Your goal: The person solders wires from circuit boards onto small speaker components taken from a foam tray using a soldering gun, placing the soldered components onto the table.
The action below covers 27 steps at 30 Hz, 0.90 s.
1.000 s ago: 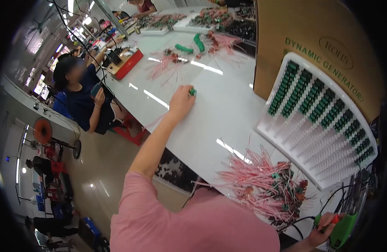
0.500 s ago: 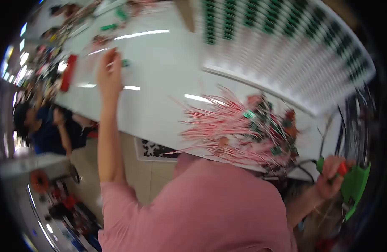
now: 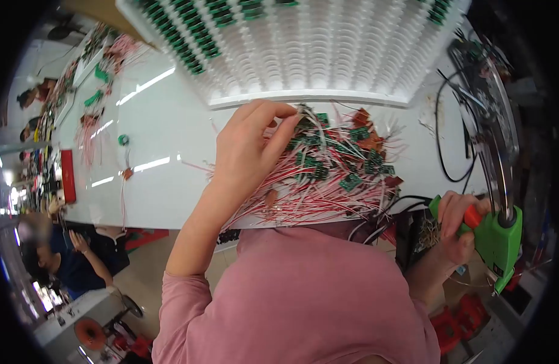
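Note:
My left hand (image 3: 252, 145) reaches over the upper left of a pile of pink and white wires with small green circuit boards (image 3: 313, 167). Its thumb and index finger pinch at the pile's edge, close to a board; what lies between the fingertips is too small to make out. At the right, my right hand (image 3: 458, 221) is wrapped round a tool handle with a green end and a red-orange part (image 3: 472, 216), beside a bright green holder (image 3: 499, 242). A small round green piece (image 3: 123, 140) with a wired orange part (image 3: 127, 174) lies on the table at the left.
A white ribbed tray (image 3: 303, 97) with rows of green boards stands behind the pile. Black cables (image 3: 440, 139) loop at the right. A red box (image 3: 67, 176), more wired parts (image 3: 88, 133) and a co-worker in dark clothing (image 3: 79, 267) are at the left.
My left hand has let go of the green piece, now lying at the left, and moved to the wire pile. My right hand stays round the handle. The view has turned.

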Tool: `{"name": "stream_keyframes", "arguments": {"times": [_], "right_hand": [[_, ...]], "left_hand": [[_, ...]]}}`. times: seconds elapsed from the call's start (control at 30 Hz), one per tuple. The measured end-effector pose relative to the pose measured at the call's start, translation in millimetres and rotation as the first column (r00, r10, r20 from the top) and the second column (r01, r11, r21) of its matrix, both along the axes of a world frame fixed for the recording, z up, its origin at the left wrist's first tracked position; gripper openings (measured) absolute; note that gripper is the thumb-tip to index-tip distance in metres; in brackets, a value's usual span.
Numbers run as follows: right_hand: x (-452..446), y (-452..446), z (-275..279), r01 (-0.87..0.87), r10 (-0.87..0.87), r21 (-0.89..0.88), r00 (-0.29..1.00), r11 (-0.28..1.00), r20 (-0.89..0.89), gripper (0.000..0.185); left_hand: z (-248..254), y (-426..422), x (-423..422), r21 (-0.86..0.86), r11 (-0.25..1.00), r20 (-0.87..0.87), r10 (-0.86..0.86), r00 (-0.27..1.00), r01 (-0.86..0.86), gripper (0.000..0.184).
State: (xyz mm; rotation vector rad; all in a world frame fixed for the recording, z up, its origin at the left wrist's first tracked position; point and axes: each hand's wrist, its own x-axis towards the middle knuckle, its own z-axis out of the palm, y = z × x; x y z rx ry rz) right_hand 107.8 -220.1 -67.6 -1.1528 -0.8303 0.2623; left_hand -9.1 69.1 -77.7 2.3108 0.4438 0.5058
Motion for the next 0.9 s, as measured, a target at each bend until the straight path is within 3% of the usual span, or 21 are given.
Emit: {"name": "stream_keyframes", "arguments": {"times": [0.1, 0.17, 0.27, 0.3, 0.53, 0.8, 0.9], "right_hand": [[1, 2, 11, 0.081, -0.079, -0.027, 0.996, 0.996, 0.039, 0.044], [4, -1, 20, 0.124, -0.122, -0.028, 0.991, 0.992, 0.060, 0.043], [10, -3, 22, 0.131, -0.130, -0.020, 0.990, 0.991, 0.052, 0.040], [9, -2, 23, 0.152, -0.151, -0.028, 0.988, 0.988, 0.041, 0.040], [18, -2, 23, 0.148, -0.150, 0.025, 0.980, 0.989, 0.133, 0.043], [26, -3, 40, 0.191, -0.205, 0.185, 0.977, 0.964, 0.056, 0.041], [29, -14, 50, 0.223, -0.239, 0.187, 0.969, 0.957, 0.062, 0.040]], "left_hand": [[16, -19, 1, -0.139, 0.967, 0.014, -0.214, 0.977, 0.214, 0.015], [27, -30, 1, 0.059, 0.828, 0.046, -0.560, 0.827, 0.557, 0.021], [12, -60, 1, 0.222, 0.714, -0.089, -0.663, 0.743, 0.664, 0.026], [-3, -61, 2, 0.258, 0.692, -0.160, -0.657, 0.737, 0.674, 0.026], [-13, -21, -15, 0.469, 0.754, -0.165, -0.437, 0.884, 0.460, 0.025], [6, -31, -27, 0.299, 0.839, -0.178, -0.419, 0.890, 0.454, 0.027], [20, -32, -27, 0.246, 0.866, -0.053, -0.437, 0.898, 0.436, 0.026]]}}
